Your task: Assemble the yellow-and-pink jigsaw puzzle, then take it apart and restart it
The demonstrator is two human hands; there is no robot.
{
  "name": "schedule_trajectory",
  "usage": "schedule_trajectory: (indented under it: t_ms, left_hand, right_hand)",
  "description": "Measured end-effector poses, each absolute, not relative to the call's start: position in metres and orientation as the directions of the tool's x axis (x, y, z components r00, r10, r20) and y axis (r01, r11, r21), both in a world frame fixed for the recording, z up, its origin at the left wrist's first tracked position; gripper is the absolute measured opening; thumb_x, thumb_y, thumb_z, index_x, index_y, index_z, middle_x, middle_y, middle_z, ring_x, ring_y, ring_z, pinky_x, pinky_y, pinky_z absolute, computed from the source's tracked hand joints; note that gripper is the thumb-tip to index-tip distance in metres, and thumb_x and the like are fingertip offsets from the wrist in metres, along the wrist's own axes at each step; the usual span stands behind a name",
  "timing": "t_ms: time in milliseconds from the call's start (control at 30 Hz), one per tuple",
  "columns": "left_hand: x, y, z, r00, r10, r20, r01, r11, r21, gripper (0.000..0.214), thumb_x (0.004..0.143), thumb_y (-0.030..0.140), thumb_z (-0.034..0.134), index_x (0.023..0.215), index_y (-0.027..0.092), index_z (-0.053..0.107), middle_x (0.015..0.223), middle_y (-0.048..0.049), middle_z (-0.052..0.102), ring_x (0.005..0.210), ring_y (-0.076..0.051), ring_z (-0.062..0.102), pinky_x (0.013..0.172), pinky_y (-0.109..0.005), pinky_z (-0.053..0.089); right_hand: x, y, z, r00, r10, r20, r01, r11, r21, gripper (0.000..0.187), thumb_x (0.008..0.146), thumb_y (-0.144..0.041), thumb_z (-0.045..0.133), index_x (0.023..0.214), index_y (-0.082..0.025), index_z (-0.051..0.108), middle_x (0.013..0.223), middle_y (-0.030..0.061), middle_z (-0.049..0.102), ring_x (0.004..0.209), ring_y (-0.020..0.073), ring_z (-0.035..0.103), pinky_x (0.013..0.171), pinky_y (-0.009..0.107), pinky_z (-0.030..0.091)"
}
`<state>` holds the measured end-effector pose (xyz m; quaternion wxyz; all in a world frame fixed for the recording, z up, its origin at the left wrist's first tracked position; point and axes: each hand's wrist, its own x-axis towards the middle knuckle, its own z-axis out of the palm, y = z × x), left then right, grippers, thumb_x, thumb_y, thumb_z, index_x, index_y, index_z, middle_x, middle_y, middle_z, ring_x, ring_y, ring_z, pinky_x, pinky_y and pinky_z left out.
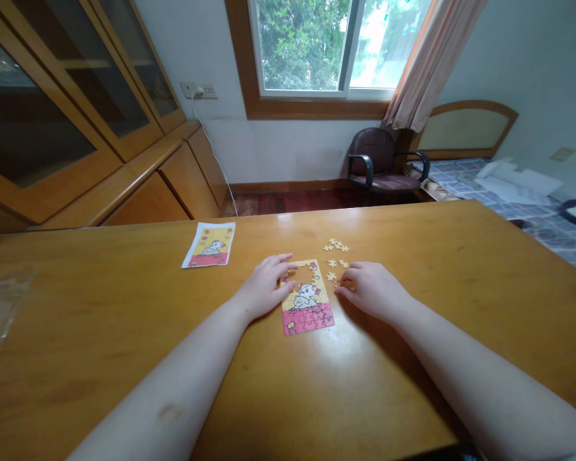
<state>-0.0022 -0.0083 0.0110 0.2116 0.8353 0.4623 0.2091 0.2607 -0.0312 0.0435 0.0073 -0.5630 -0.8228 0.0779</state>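
Observation:
A partly assembled jigsaw puzzle lies on the table, pink at the bottom and yellow above, with a white cartoon animal in the middle. A gap shows in its upper part. My left hand rests at the puzzle's left edge, fingers spread, their tips over the upper left border. To the right of the puzzle, my right hand is bent down with thumb and fingers drawn together on a small puzzle piece, partly hidden by the fingertips. Several loose puzzle pieces lie beyond it, pale side up.
A reference picture of the same design lies at the back left of the wooden table. Clear plastic wrapping is at the far left. A dark object pokes in at the bottom edge. Behind the table stands an office chair.

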Motion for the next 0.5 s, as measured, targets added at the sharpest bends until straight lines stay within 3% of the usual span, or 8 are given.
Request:
schedule_trajectory:
  t_ms: [133, 333, 500]
  left_hand:
    - [-0.001, -0.008, 0.011, 0.485, 0.861, 0.151, 0.687, -0.482, 0.544, 0.034, 0.087, 0.034, 0.053, 0.118, 0.023, 0.063, 0.14, -0.009, 0.051, 0.13, -0.028, 0.045, 0.11, -0.05, 0.037]
    - [-0.001, -0.009, 0.011, 0.475, 0.863, 0.174, 0.681, -0.485, 0.549, 0.032, 0.087, 0.032, 0.053, 0.116, 0.023, 0.065, 0.138, -0.0086, 0.054, 0.128, -0.027, 0.048, 0.109, -0.049, 0.038]
    - [0.0, -0.009, 0.01, 0.465, 0.869, 0.172, 0.685, -0.476, 0.551, 0.032, 0.086, 0.031, 0.053, 0.116, 0.023, 0.065, 0.138, -0.0082, 0.054, 0.128, -0.027, 0.048, 0.11, -0.049, 0.038]
  right_hand:
    - [0.258, -0.031, 0.038, -0.364, 0.924, -0.119, 0.921, 0.338, -0.197, 0.021, 0.085, -0.033, 0.058, 0.083, -0.02, 0.074, 0.087, 0.0072, 0.07, 0.081, 0.0195, 0.064, 0.074, 0.028, 0.045]
    - [0.26, -0.03, 0.027, -0.269, 0.94, -0.208, 0.919, 0.186, -0.348, 0.01, 0.079, -0.027, 0.064, 0.081, -0.021, 0.071, 0.087, 0.0046, 0.071, 0.078, 0.0175, 0.063, 0.068, 0.026, 0.045]
    - [0.259, -0.031, 0.024, -0.328, 0.922, -0.207, 0.887, 0.225, -0.404, 0.005, 0.078, -0.022, 0.064, 0.079, -0.02, 0.069, 0.085, 0.0043, 0.069, 0.077, 0.0173, 0.062, 0.069, 0.026, 0.044]
